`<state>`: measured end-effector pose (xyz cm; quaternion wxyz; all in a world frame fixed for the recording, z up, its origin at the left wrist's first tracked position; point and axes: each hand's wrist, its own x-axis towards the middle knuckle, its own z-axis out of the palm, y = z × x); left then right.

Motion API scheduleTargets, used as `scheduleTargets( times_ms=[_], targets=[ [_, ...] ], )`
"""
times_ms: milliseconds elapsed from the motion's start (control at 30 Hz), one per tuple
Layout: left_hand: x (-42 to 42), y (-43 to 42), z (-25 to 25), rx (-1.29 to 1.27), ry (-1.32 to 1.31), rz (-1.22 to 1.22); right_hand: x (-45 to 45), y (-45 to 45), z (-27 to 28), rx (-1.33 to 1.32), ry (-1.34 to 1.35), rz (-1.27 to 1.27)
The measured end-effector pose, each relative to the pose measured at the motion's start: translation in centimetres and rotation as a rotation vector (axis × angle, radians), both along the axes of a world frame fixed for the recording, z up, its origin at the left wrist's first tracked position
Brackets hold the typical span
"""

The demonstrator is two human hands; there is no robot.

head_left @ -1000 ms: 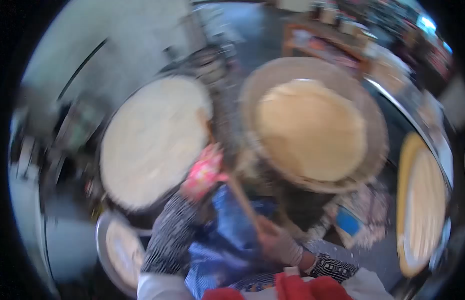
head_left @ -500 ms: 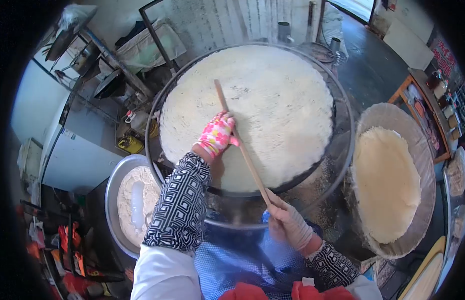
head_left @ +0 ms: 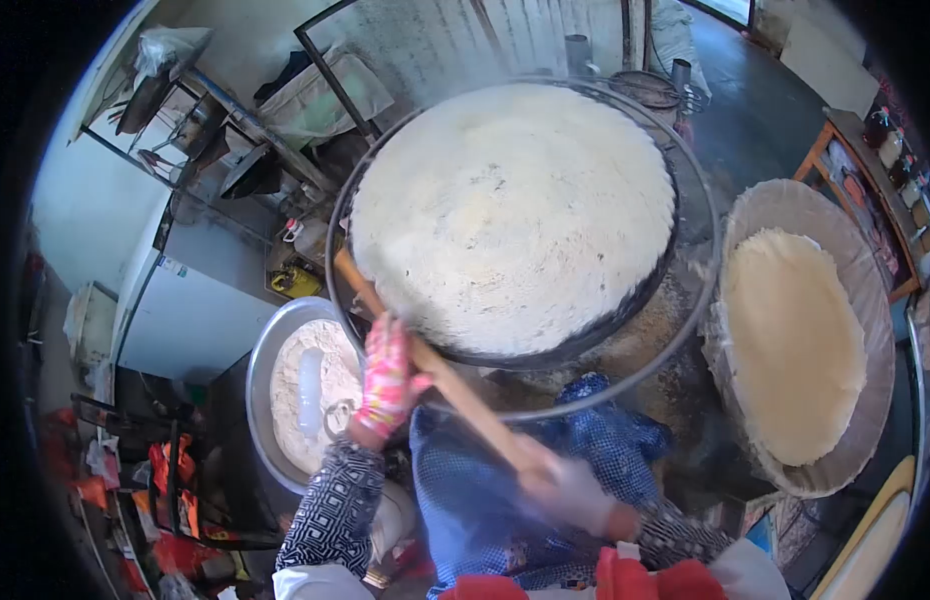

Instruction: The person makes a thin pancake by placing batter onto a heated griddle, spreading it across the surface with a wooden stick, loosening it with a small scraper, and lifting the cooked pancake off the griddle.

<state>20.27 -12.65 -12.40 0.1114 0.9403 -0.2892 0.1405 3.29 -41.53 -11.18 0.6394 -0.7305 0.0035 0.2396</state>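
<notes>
A long flat wooden scraper [head_left: 472,408] slants across the near left edge of the griddle, held in both my hands. My left hand [head_left: 387,385], in a pink floral glove, presses along its middle with fingers stretched and thumb on the other side. Its far end lies over the rim, off most of the batter. My right hand [head_left: 570,492], in a pale glove and smeared by motion, is closed round the near end by my blue apron [head_left: 455,480]. A wide sheet of pale batter [head_left: 505,200] covers the round black griddle [head_left: 545,358], its surface rough with small dark gaps.
A metal ring [head_left: 707,290] surrounds the griddle. At left stands a metal basin [head_left: 260,400] of pale flour-like mix with a clear bottle-shaped scoop [head_left: 311,390]. A lined basket [head_left: 870,400] at right holds thin round flatbreads [head_left: 790,340]. Shelves with pans [head_left: 190,125] stand behind left.
Both hands have drawn the scraper back from the middle of the batter to the griddle's near left edge. The view has shifted slightly.
</notes>
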Motion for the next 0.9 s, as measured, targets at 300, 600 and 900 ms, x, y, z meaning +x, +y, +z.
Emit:
scheduleTargets(
  times_ms=[300, 600, 900],
  targets=[
    [5.5, -31.8, -0.2, 0.346, 0.220, -0.670, -11.7, -8.6, -2.4, 0.297, 0.160, -0.747],
    [13.9, -20.9, -1.2, 0.044, -0.026, -0.497, 0.3, -7.2, 2.2, 0.845, 0.405, -0.373],
    [16.0, -5.0, -0.3, 0.132, 0.053, -0.170, 8.2, -2.1, 0.6, 0.727, 0.405, -0.092]
  ],
)
